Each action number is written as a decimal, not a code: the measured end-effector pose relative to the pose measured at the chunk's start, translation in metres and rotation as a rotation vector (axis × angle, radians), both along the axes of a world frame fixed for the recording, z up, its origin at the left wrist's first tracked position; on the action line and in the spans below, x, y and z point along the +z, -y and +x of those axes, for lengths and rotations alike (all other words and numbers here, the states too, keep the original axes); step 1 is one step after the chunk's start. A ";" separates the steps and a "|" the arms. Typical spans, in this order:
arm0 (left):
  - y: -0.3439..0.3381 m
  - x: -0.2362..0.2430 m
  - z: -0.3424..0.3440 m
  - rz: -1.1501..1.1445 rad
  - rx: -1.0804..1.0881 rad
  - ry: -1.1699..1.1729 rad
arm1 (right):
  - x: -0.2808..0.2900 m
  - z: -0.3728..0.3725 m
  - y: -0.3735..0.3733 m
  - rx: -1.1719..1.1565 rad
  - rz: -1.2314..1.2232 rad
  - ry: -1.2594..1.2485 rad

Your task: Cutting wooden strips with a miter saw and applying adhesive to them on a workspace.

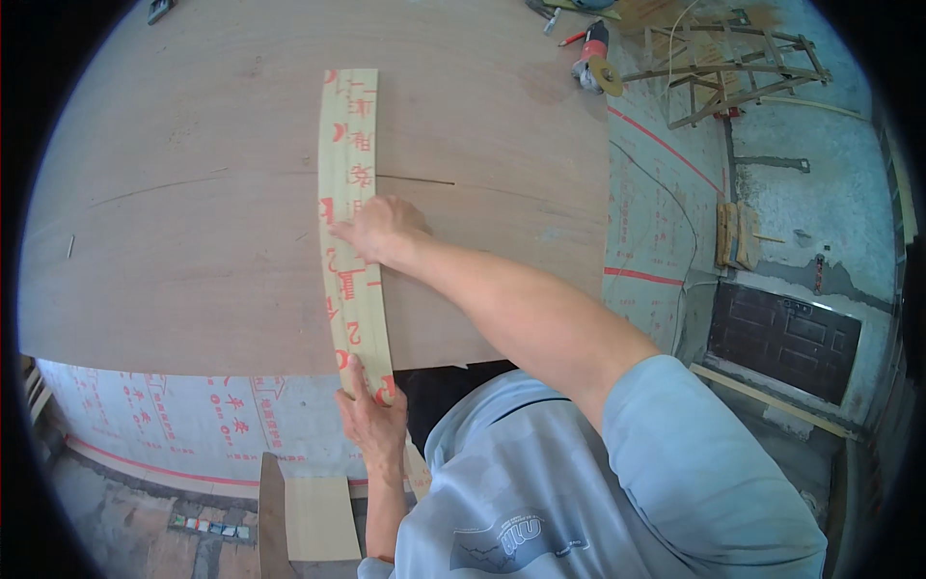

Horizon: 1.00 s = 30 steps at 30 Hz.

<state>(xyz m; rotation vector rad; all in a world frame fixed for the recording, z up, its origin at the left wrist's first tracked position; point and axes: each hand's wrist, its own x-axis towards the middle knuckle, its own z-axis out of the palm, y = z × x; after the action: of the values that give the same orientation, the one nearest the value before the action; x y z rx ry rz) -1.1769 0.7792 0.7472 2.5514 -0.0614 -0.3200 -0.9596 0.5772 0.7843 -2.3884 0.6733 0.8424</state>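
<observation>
A long, narrow pale-yellow strip (349, 289) with red print lies lengthwise away from me on a large brown wooden board (193, 280). Its near end reaches just over the board's front edge. At that end, my left hand (374, 415) is closed on the strip, a finger lying along its top; its lower fingers are partly hidden. Farther up, my right hand (391, 230) grips the strip around its middle, thumb across the face and the other fingers curled at the right edge. The undersides of the right fingers cannot be seen. A dark crack (415, 179) runs in the board beside the strip.
An angle grinder (591, 63) with a disc rests at the board's far right corner, a red pencil (572, 39) beside it. Beyond stands a wooden frame (733, 72). Printed sheeting (183, 415) covers the floor. A dark panel (786, 338) lies right; cut boards (318, 516) stand below.
</observation>
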 end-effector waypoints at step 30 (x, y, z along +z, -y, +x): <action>0.015 -0.037 -0.010 -0.023 -0.111 -0.072 | -0.033 -0.111 0.020 0.938 -0.235 0.593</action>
<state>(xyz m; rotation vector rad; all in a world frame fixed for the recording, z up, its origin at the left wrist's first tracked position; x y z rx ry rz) -1.1871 0.7646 0.7107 2.5161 -0.1798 -0.4507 -1.0705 0.5574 0.7517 -2.9487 -0.6687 0.3090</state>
